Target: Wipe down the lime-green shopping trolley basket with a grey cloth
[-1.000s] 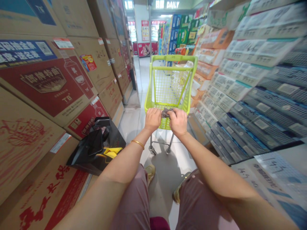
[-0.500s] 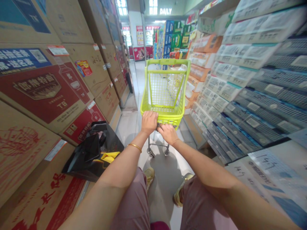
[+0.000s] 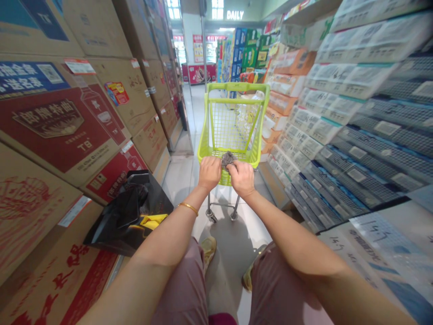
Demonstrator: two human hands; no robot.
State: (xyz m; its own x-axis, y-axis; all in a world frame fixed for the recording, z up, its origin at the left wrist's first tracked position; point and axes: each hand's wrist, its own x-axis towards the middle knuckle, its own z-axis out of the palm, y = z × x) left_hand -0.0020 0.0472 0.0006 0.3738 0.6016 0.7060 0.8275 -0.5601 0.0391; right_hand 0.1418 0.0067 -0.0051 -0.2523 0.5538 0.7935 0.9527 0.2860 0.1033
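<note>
Both hands closed on the near rim of the cart, centre of frame. Our left hand (image 3: 209, 172) is curled round the rim w/ knuckles up; our right hand (image 3: 241, 178) sits just beside it, fingers folded, pinching a small grey wad (image 3: 228, 159) (cloth or scrubber, can't tell which) that pokes up between the two hands and touches the rim. Gold bangle (image 3: 188, 207) on the left wrist.

Lime-green cart (image 3: 233, 122): plastic mesh basket on a thin metal frame w/ castors (image 3: 211, 215) showing below the hands. We'd judge it light and fairly stiff, rolls easily on the smooth tile floor (image 3: 184, 174), so it may skate away under a push; best held at the near rim, where the hands are now. Some pale packs visible through the far mesh, too blurred to name. The wad looks soft and squashable, v. light, prob. easy to drop if the pinch loosens.

Around us: stacked cardboard cartons (image 3: 64, 131) fill the left of the frame, a black bag (image 3: 128, 216) w/ smth yellow inside low left on the floor against them. Shelves of boxed goods (image 3: 352, 113) run along the right side. "DAILY" sign (image 3: 235, 15) at top centre, far end of the aisle.
</note>
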